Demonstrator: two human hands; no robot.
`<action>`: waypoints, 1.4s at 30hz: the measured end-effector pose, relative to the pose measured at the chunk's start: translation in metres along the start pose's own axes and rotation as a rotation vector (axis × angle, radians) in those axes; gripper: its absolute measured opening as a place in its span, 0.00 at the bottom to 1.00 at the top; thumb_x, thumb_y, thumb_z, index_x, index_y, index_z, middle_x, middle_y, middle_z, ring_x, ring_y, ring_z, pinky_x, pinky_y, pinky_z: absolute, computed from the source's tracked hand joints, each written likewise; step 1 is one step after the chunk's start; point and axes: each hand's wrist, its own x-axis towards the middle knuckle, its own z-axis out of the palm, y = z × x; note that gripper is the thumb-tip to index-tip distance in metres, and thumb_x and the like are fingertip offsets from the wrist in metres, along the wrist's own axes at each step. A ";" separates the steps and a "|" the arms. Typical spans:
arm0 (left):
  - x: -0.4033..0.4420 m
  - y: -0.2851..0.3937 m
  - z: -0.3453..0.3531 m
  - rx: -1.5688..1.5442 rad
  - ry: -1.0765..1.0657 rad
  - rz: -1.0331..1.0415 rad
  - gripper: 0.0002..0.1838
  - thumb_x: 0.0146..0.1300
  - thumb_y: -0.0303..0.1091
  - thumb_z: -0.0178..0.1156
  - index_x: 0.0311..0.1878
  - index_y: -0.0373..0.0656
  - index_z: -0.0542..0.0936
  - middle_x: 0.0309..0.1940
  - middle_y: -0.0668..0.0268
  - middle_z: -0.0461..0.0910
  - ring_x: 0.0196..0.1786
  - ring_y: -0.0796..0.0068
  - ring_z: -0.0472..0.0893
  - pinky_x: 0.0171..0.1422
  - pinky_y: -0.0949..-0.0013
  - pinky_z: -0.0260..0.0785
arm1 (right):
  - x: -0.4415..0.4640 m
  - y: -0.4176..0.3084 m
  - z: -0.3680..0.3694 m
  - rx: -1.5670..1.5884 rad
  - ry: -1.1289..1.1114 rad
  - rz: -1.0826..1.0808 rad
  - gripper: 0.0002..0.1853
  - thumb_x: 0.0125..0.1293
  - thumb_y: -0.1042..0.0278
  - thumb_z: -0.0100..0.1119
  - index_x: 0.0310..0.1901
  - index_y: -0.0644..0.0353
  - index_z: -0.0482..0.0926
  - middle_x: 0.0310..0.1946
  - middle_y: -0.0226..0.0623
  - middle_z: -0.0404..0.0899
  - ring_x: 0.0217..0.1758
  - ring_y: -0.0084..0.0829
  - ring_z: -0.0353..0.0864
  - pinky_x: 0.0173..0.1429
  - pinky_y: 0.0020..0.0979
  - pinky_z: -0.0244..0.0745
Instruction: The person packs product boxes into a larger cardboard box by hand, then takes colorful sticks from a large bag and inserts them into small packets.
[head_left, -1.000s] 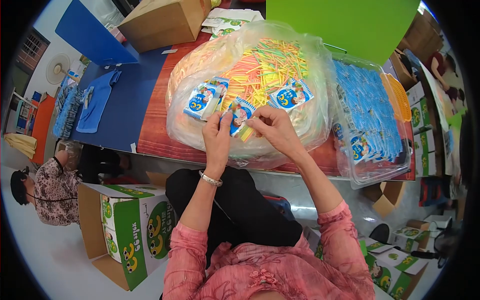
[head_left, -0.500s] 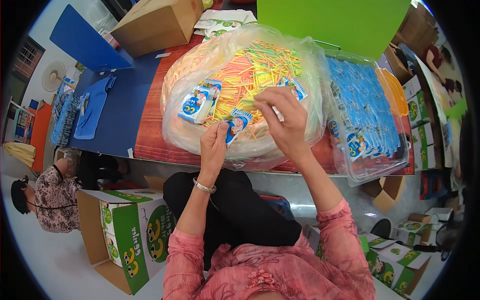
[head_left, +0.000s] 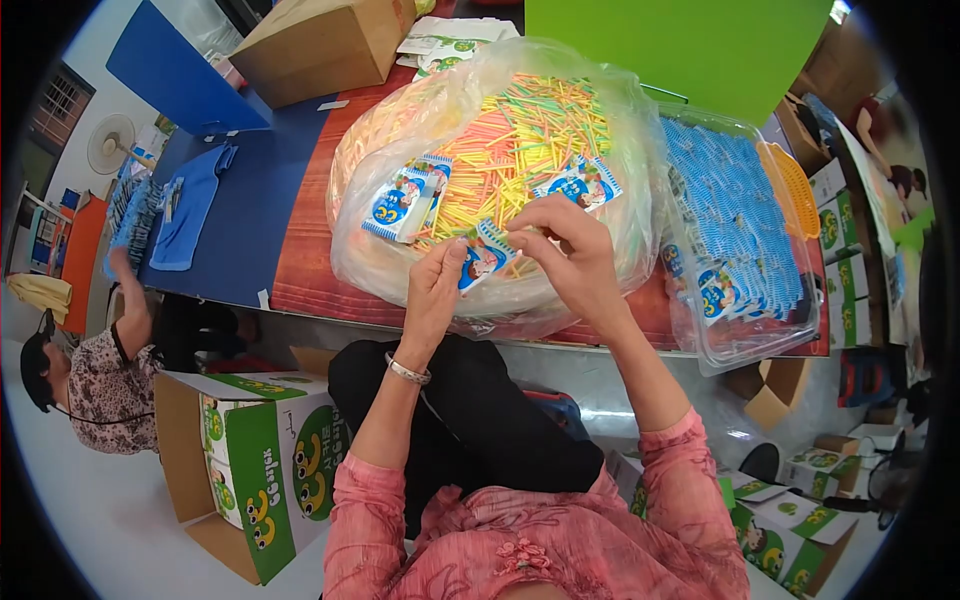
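Note:
My left hand (head_left: 437,285) pinches the lower left side of a small blue and white printed packet (head_left: 485,257) above the near edge of the big clear plastic bag (head_left: 400,272). Closed at the packet's upper right edge is my right hand (head_left: 572,255), thumb and forefinger pressed together there; any sticks between them are hidden. The bag is heaped with thin yellow, pink, orange and green sticks (head_left: 500,135). Some printed packets (head_left: 398,203) lie on the sticks to the left, and others (head_left: 583,185) lie just beyond my right hand.
On the right stands a clear plastic tub (head_left: 720,355) of blue packets, beside an orange basket (head_left: 790,190). A green panel (head_left: 660,50) and a cardboard box (head_left: 310,55) are behind the bag. An open carton (head_left: 270,480) stands at lower left, near another person (head_left: 105,385).
My right hand has moved down and left from above the sticks, where it held several thin sticks, to the packet's top edge. The other person's arm has reached up toward the table.

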 end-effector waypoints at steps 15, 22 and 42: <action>0.020 -0.002 -0.003 -0.306 -0.129 0.070 0.11 0.78 0.34 0.54 0.49 0.38 0.81 0.38 0.72 0.82 0.39 0.87 0.79 0.43 0.78 0.72 | 0.018 -0.015 0.008 -0.339 -0.080 -0.189 0.08 0.63 0.70 0.62 0.39 0.65 0.81 0.32 0.45 0.79 0.39 0.46 0.80 0.45 0.42 0.73; 0.014 0.012 0.015 0.121 0.039 0.263 0.11 0.76 0.33 0.56 0.45 0.34 0.82 0.38 0.70 0.83 0.39 0.84 0.78 0.44 0.76 0.70 | 0.014 -0.001 -0.004 -0.263 -0.139 -0.015 0.07 0.63 0.71 0.64 0.35 0.66 0.80 0.28 0.42 0.80 0.32 0.42 0.83 0.40 0.38 0.77; 0.086 -0.022 -0.075 0.855 0.597 0.275 0.10 0.54 0.32 0.72 0.38 0.38 0.86 0.37 0.58 0.81 0.46 0.55 0.76 0.54 0.56 0.67 | 0.023 0.069 -0.069 -1.012 0.351 -0.021 0.14 0.59 0.68 0.69 0.47 0.55 0.83 0.42 0.37 0.79 0.47 0.42 0.78 0.53 0.44 0.67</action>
